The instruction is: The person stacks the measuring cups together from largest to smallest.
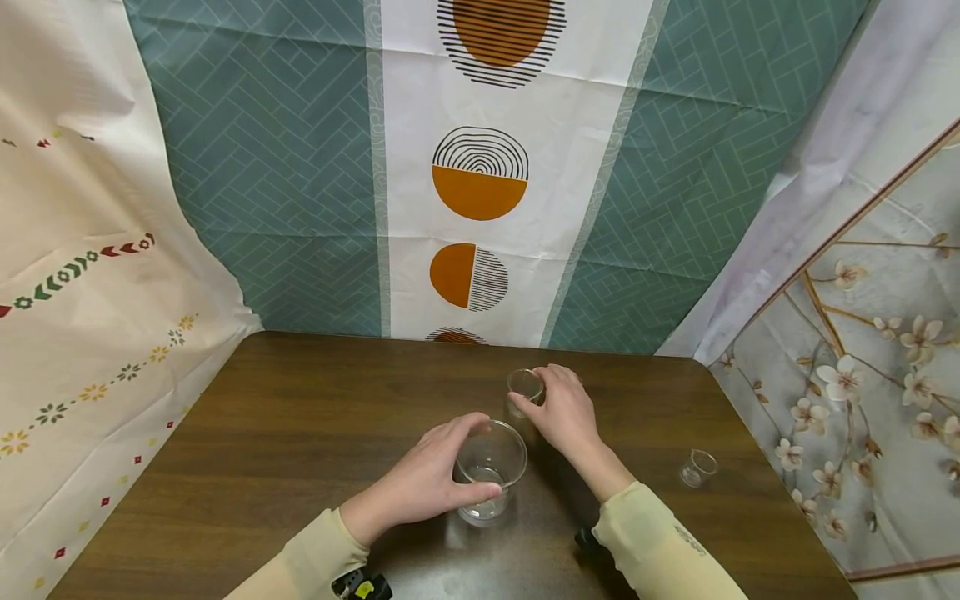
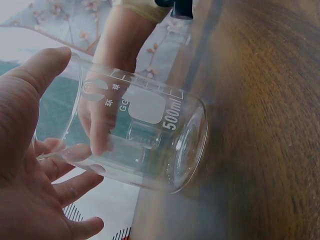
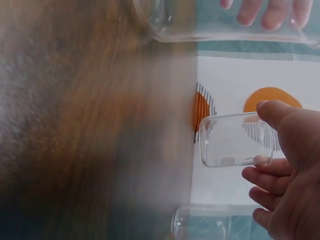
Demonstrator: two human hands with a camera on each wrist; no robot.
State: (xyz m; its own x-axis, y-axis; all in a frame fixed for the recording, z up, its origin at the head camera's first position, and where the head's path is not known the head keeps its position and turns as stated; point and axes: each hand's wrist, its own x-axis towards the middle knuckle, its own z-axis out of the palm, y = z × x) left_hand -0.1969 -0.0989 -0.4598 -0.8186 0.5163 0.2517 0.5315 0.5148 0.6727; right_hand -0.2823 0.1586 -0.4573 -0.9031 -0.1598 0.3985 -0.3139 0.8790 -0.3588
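Glass lineup: big beaker (image 1: 495,460) was front and centre, mid beaker (image 1: 519,385) just behind it and a bit right, small beaker (image 1: 699,468) off by itself to the right.
Left hand (image 1: 423,477): clamped round the big beaker near its rim, thumb one side, fingers the other; couldn't tell if its base touched the table (image 1: 262,467).
Right hand (image 1: 567,410): pinched the mid beaker by the rim; judging from the right wrist view, it looked lifted.
Clink risk: honestly my main worry, those two beakers were close, so any sideways drift could've chipped a rim.
Slip risk: smooth glass held up top like that could've swung or slid if the grip eased.
Sleeve (image 1: 667,546): right one sat near the small beaker, so a wide elbow might've tipped it.
Back edge: mid beaker was nearest it, with the cloth (image 1: 300,208) right behind, so little reach forward.
Room: best was leftward, a broad stretch of wood; the right was tighter.
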